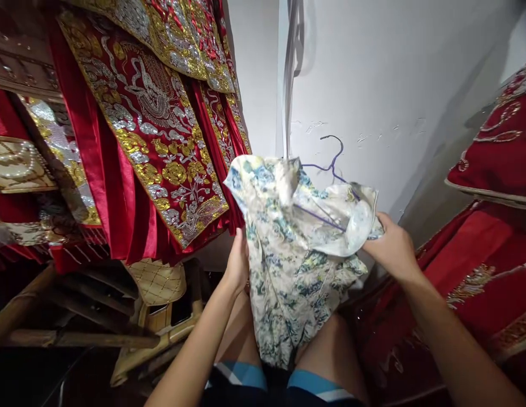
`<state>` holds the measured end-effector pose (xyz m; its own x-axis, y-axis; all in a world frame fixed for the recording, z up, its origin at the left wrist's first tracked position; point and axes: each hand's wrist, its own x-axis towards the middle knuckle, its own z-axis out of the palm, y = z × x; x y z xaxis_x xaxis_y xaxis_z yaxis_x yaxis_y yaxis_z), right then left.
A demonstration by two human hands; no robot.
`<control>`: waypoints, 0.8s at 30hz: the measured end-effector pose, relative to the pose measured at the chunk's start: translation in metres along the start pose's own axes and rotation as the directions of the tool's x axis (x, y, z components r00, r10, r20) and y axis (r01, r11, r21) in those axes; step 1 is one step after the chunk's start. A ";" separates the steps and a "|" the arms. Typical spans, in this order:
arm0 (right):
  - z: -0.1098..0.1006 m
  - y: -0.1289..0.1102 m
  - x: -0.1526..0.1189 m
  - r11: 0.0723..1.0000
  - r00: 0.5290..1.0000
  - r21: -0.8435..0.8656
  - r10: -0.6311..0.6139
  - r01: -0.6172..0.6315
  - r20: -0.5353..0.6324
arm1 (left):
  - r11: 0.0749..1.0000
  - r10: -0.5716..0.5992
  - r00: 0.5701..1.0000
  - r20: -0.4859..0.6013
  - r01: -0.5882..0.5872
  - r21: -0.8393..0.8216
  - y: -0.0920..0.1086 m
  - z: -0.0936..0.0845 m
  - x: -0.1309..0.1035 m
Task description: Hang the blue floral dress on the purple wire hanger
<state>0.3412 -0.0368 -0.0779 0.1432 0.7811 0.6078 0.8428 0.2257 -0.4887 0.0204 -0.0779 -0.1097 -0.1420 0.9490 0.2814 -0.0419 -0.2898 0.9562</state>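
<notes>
**Floral garment half on its hanger, both hands gripping the cloth**

The person holds a pale floral garment, printed in blue and green, up in front of their knees. The left hand is closed on the garment's left edge, thumb side toward the cloth, at about mid-height of the bundle. The right hand is clenched on the bunched upper right part, where the fabric folds over into a crumpled collar or shoulder.

A thin purple wire hanger sits between the hands at the top of the garment. Its hook rises free above the cloth, against the white wall, and one of its arms shows as a purple line running down inside the folds. By that, the hanger looks partly threaded into the garment, but the fabric is not spread evenly over it: the right shoulder is rumpled and the body hangs loose toward the lap. Straightening the cloth on the hanger looks still undone, and the hook is caught on nothing.

To the left of the left hand hang red robes with gold and silver embroidery; more red embroidered cloth lies to the right of the right hand. Below the left hand stands a wooden chair.
</notes>
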 end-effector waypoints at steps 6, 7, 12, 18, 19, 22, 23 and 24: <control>0.004 -0.046 0.016 0.995 0.989 -0.005 -0.099 0.100 0.107 | 0.998 -0.067 0.974 -0.217 0.062 -0.028 -0.037 0.000 -0.033; 0.005 -0.052 0.014 0.991 0.982 0.020 -0.135 0.134 0.130 | 0.996 -0.092 0.965 -0.247 0.089 -0.022 -0.045 0.000 -0.039; 0.021 -0.042 -0.026 0.945 0.965 0.211 -0.262 0.250 0.030 | 0.964 -0.264 0.917 -0.298 0.250 -0.086 -0.075 -0.003 -0.078; 0.104 -0.040 -0.154 0.568 0.849 0.818 0.475 -0.094 -0.232 | 0.950 -0.310 0.926 -0.216 0.294 -0.105 -0.079 0.016 -0.099; 0.118 -0.046 -0.171 0.457 0.871 0.856 0.490 -0.241 -0.017 | 0.952 -0.304 0.936 -0.176 0.291 -0.100 -0.080 0.019 -0.098; 0.137 -0.069 -0.191 0.354 0.855 0.778 0.240 -0.519 0.460 | 0.958 -0.280 0.957 -0.072 0.274 -0.087 -0.084 0.024 -0.095; 0.136 -0.075 -0.188 0.364 0.849 0.768 0.180 -0.527 0.497 | 0.961 -0.268 0.962 -0.052 0.264 -0.080 -0.085 0.024 -0.095; 0.133 -0.080 -0.182 0.377 0.856 0.772 0.147 -0.512 0.496 | 0.964 -0.258 0.965 -0.037 0.255 -0.072 -0.085 0.023 -0.095</control>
<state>0.1787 -0.1197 -0.2329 -0.0104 0.9904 0.1381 -0.1566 0.1348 -0.9784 0.0600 -0.1407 -0.2163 -0.1631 0.9864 0.0217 -0.1474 -0.0461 0.9880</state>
